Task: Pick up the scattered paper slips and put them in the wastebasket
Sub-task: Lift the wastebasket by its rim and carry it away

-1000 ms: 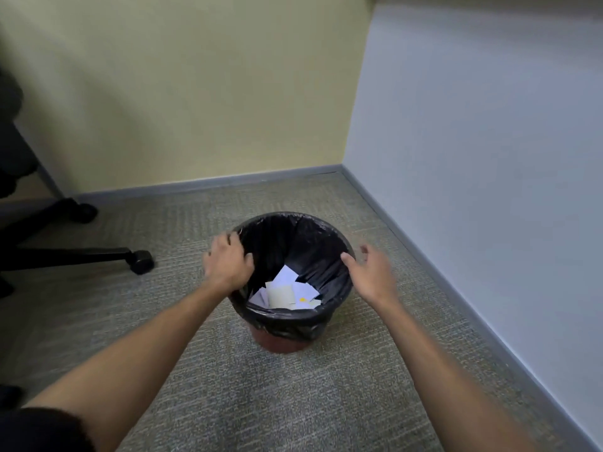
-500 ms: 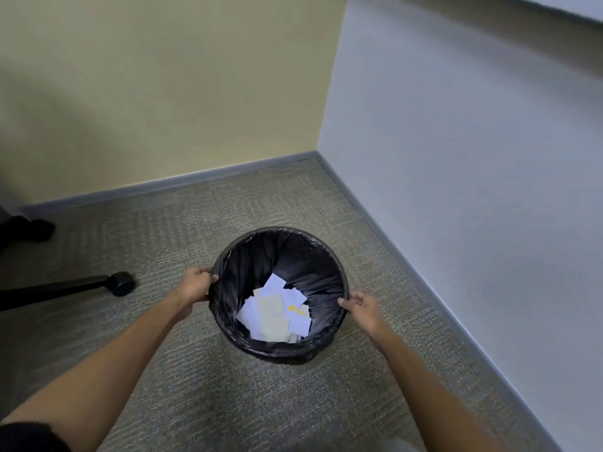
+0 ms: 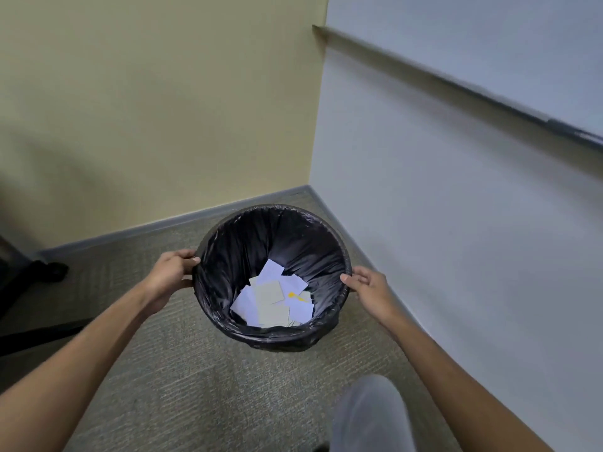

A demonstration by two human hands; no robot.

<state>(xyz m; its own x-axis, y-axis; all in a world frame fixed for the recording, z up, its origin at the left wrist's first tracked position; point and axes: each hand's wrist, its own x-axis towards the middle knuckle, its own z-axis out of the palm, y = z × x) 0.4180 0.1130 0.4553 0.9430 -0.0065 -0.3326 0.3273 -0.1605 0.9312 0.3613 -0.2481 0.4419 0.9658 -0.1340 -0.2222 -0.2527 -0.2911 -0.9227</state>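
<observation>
A wastebasket (image 3: 273, 337) lined with a black bag (image 3: 293, 246) sits between a person's two outstretched arms, near a corner of the room. Paper slips (image 3: 272, 298), white and pale, one marked with yellow, lie heaped at its bottom. The left hand (image 3: 169, 275) clasps the rim on one side, thumb on top and fingers curled beneath; the right hand (image 3: 368, 288) grips the opposite rim, fingertips pressing on the bag's edge. Whether the basket rests on the carpet (image 3: 195, 386) or hangs above it cannot be told. The basket's lower body is hidden by its own rim. A grey trouser leg (image 3: 368, 419), blurred, fills the lower edge. A dark chair base (image 3: 36, 275) is cut off at left, before the yellow wall (image 3: 163, 109); a rail (image 3: 456, 89) crosses the pale wall (image 3: 456, 239) at right.
</observation>
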